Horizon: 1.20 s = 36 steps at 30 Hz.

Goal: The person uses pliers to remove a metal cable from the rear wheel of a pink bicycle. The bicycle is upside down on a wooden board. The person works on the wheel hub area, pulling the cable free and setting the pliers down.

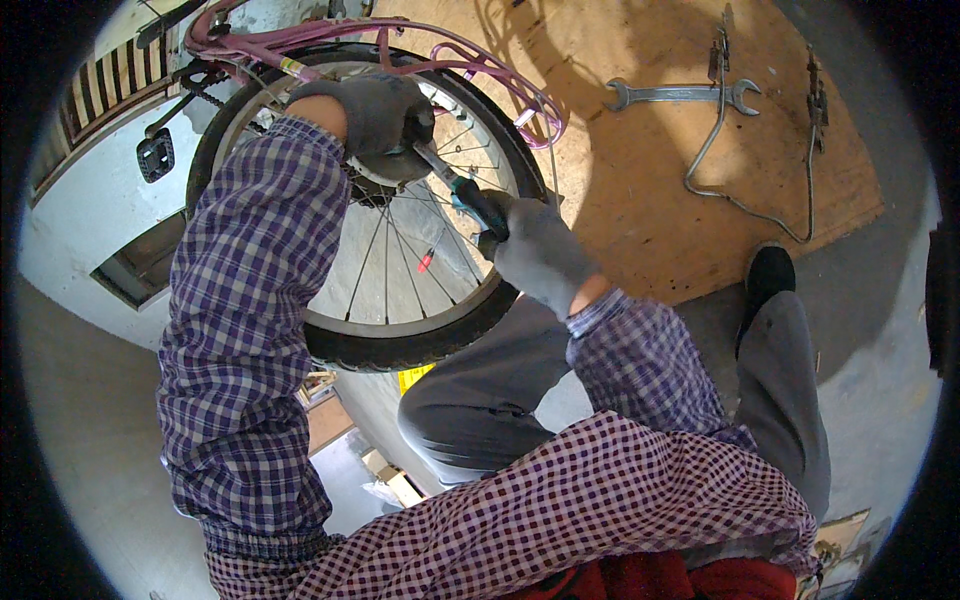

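Observation:
A bicycle wheel with a black tyre [410,352] and thin spokes stands in front of me, fitted to a pink bicycle frame [300,36]. My left hand [385,115], in a grey glove, is closed beside the hub, by the metal end of a hand tool; what its fingers hold is hidden. My right hand [540,250], also gloved in grey, is wrapped round the black and teal handle of that hand tool [472,198]. Its metal shaft slants up and left toward my left hand. The tool's exact kind is unclear.
A wooden board [640,235] lies right of the wheel. On it are a double open-ended spanner [680,93] and a bent metal wire piece [705,150]. A black pedal [155,155] sticks out at left. A small red object [426,261] shows through the spokes.

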Motion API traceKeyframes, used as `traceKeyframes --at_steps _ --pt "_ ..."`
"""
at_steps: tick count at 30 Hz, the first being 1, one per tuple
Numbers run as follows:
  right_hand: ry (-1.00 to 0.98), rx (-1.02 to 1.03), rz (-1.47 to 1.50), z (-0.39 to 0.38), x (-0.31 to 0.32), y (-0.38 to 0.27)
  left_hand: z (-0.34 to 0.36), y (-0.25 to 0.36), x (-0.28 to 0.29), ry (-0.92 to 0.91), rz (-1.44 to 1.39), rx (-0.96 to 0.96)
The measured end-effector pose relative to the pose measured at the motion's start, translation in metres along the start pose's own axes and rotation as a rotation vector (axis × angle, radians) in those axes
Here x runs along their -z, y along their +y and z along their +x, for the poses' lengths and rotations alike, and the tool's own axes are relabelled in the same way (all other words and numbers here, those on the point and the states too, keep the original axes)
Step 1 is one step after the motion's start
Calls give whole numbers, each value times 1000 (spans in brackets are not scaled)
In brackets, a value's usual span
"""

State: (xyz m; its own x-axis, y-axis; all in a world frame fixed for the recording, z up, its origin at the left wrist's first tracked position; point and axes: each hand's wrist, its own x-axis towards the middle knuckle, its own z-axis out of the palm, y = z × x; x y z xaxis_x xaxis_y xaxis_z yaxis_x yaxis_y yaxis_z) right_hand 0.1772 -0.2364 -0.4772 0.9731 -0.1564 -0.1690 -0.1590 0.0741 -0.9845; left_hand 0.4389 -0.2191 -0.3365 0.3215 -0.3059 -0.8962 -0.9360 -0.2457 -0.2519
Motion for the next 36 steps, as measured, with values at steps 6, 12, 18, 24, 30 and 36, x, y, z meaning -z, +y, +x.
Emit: traceKeyframes --at_steps 6,12,18,24,30,36 --pt "-531 -318 793 14 25 18 -3 5 6 -10 -16 -5" --pt "-406 -194 485 0 23 17 -3 9 7 -29 5 14" --pt "-104 -68 58 -11 6 16 -4 9 8 -19 -16 21" --pt "128 140 -250 -13 -10 10 -2 13 8 -38 21 48" --pt "95 0 -283 -11 -7 -5 -2 8 3 -8 -14 70" --pt "164 73 -388 -10 -8 -9 -1 3 0 11 17 10"
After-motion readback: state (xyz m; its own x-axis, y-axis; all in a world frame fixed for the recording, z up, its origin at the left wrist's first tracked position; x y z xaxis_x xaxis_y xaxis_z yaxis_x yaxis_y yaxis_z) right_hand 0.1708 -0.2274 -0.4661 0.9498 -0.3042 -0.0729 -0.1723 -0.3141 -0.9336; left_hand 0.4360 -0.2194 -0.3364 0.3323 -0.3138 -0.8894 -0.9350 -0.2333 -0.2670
